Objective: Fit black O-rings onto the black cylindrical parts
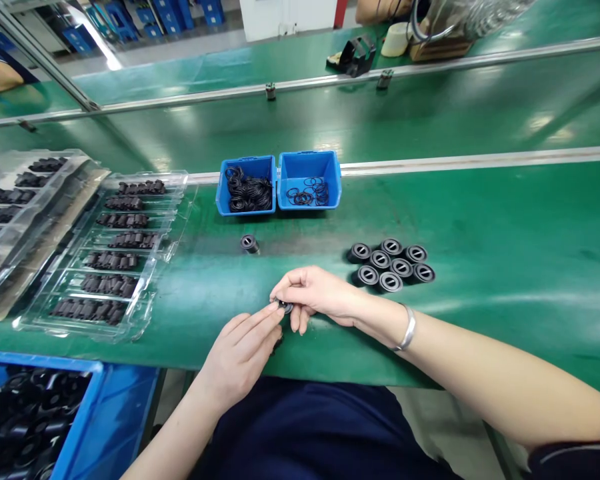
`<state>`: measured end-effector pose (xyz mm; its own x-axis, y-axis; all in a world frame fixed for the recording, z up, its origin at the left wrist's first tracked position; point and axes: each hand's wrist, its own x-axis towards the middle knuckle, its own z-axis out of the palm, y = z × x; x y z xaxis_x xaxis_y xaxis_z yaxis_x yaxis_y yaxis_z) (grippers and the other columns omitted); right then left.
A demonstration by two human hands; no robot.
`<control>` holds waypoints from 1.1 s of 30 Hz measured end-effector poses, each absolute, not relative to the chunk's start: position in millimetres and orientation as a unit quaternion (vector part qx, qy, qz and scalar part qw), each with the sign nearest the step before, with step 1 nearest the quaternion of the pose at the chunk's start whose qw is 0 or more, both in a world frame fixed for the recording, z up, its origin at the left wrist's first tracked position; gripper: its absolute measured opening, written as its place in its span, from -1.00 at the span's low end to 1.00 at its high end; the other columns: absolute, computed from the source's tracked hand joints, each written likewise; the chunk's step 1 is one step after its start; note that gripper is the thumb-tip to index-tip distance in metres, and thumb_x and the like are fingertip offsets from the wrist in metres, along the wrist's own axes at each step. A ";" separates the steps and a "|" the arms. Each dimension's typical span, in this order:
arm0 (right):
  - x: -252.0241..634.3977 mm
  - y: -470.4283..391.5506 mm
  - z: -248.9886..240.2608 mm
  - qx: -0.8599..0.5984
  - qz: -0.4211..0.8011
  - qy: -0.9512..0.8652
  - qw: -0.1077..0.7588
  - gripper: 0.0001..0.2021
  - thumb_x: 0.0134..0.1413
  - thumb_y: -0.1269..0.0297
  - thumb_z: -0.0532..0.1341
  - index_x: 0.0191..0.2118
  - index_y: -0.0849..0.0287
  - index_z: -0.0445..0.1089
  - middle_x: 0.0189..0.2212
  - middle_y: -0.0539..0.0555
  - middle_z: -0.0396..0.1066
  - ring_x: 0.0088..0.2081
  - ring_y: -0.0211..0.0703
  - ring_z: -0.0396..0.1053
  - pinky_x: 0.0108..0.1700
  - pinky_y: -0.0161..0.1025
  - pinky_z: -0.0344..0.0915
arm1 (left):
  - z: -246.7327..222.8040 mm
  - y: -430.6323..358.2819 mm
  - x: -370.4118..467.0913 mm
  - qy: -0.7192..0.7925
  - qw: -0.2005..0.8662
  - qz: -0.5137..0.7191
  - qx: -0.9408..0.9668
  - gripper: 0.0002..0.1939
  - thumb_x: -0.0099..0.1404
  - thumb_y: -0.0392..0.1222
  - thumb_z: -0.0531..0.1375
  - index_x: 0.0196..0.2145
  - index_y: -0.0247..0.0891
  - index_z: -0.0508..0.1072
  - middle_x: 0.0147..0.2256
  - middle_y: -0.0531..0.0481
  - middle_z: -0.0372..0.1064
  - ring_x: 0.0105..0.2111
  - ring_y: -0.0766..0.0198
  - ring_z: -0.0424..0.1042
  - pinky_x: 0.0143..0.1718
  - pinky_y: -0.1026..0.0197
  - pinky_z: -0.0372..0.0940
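Observation:
Between my two hands, above the green table (205, 300), is a small black round part (285, 307), mostly covered by fingers. My left hand (245, 350) closes on it from the left with fingertips pressed together. From the right, my right hand (313, 293) pinches the same part between thumb and fingers. A single black cylindrical part (249, 244) stands on the table beyond my hands. Several similar black cylinders (380, 259) with slotted tops stand in a cluster to the right.
Two blue bins (309, 207) at the back hold black rubber rings (250, 193). Left lies a clear tray (153, 293) with rows of black parts, beside stacked trays (80, 160). A blue crate (103, 400) of black parts is at lower left. Another person's arm (3, 77) shows far left.

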<state>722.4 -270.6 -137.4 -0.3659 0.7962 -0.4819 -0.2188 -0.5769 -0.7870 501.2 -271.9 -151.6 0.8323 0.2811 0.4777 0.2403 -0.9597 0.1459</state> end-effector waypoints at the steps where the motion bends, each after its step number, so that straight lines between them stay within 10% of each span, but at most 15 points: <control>1: 722.7 -272.7 -137.9 -0.450 0.763 -0.310 0.346 -0.86 0.17 0.32 0.28 -0.26 0.33 0.43 -0.57 0.06 0.45 -0.60 -0.23 0.45 -0.60 -0.37 0.45 | -151.5 -271.8 501.5 0.134 0.044 0.256 0.956 -0.74 0.36 -0.48 0.11 -0.04 -0.39 0.46 0.04 -0.23 0.48 0.17 0.13 0.37 0.18 0.13 0.19; 12: 723.7 -305.3 -144.8 -0.387 0.766 -0.252 0.448 -0.71 0.22 0.37 0.24 0.03 0.35 0.46 -0.40 0.08 0.50 -0.40 -0.30 0.43 -0.32 -0.35 0.39 | -153.1 -279.9 502.7 0.135 0.030 0.225 0.965 -0.73 0.40 -0.46 0.05 -0.05 -0.39 0.48 0.10 -0.22 0.43 0.21 0.05 0.31 0.13 0.06 0.13; 33: 722.8 -287.5 -135.1 -0.405 0.793 -0.276 0.362 -0.82 0.37 0.39 0.10 -0.08 0.34 0.42 -0.52 0.08 0.44 -0.51 -0.25 0.46 -0.51 -0.37 0.47 | -156.2 -284.4 500.5 0.146 0.065 0.215 0.963 -0.69 0.39 -0.48 0.03 0.03 -0.44 0.41 0.17 -0.31 0.34 0.26 0.07 0.21 0.14 0.06 0.16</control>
